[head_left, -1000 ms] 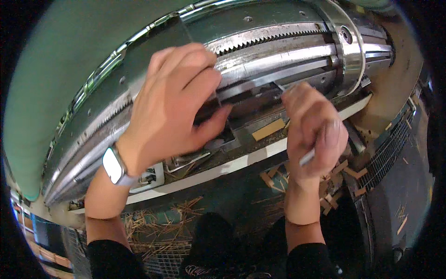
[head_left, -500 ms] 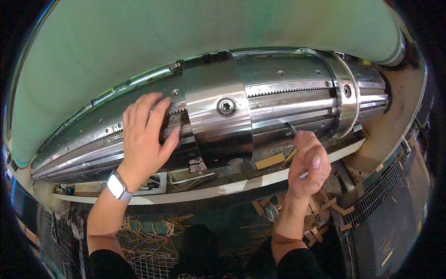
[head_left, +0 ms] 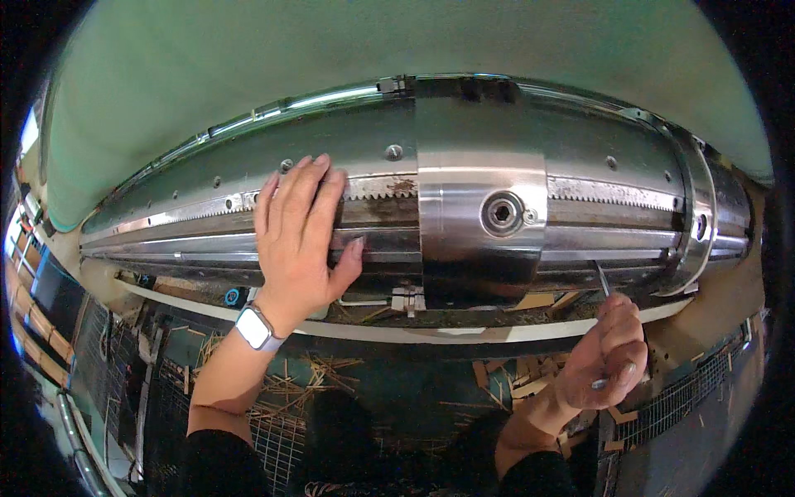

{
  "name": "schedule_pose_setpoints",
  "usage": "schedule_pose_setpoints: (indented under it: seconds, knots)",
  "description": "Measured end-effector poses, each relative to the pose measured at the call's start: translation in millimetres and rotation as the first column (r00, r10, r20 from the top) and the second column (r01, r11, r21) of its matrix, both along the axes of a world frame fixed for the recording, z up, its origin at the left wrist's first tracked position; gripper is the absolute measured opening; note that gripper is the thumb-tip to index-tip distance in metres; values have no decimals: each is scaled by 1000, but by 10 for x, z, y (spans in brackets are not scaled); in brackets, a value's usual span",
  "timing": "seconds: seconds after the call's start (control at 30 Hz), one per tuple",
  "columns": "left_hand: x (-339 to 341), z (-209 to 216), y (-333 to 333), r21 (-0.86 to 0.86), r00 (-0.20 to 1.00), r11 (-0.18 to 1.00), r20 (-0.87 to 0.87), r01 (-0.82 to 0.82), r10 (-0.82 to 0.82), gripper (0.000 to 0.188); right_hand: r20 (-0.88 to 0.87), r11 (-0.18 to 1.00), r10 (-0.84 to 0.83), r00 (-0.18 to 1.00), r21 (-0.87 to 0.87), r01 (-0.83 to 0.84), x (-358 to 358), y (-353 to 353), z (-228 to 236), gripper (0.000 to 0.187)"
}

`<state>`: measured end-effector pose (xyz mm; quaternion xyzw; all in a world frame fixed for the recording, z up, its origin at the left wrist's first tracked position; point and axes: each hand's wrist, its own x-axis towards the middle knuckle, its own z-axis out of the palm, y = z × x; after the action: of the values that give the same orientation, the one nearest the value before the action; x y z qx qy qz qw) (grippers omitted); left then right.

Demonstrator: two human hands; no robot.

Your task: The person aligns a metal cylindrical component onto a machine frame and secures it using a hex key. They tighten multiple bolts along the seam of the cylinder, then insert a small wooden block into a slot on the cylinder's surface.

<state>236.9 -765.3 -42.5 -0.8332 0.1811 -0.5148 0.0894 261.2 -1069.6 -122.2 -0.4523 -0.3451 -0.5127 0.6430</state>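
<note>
A long metal cylinder (head_left: pixel 480 116) runs across the view, with a toothed rack strip (head_left: pixel 617 197) and lengthwise slots along it. My left hand (head_left: pixel 302 236) lies on it with fingers stretched out, left of a wide shiny steel collar (head_left: pixel 451 207), and holds nothing. A watch is on that wrist. My right hand (head_left: pixel 604 356) is closed around a thin metal rod tool (head_left: pixel 603 280); its tip touches the lower slotted edge of the cylinder, between the collar and a narrow steel ring (head_left: pixel 698 215). The fingers hide most of the tool, so its exact kind is unclear.
Behind the cylinder rises a large green roller (head_left: pixel 414 37). A pale rail (head_left: pixel 389 333) runs along the front. Below lie cardboard scraps and thin strips (head_left: pixel 281 389) on dark flooring and wire grating (head_left: pixel 675 389). A socketed bolt (head_left: pixel 503 213) sits in the collar.
The whole view has shifted, so the cylinder and collar appear farther right. My left hand now rests farther from the collar. My right hand keeps the tool tip at about the same spot.
</note>
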Motion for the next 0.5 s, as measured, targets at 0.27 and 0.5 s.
schedule_pose_setpoints:
  seconds: [0.27, 0.5]
  knots:
    - [-34, 67, 40, -16, 998, 998, -29, 55, -56, 57, 72, 998, 57, 996, 7, -57, 63, 41, -136, 28]
    - [64, 434, 60, 68, 997, 997, -70, -36, 41, 52, 115, 994, 91, 989, -68, -84, 83, -26, -234, 28]
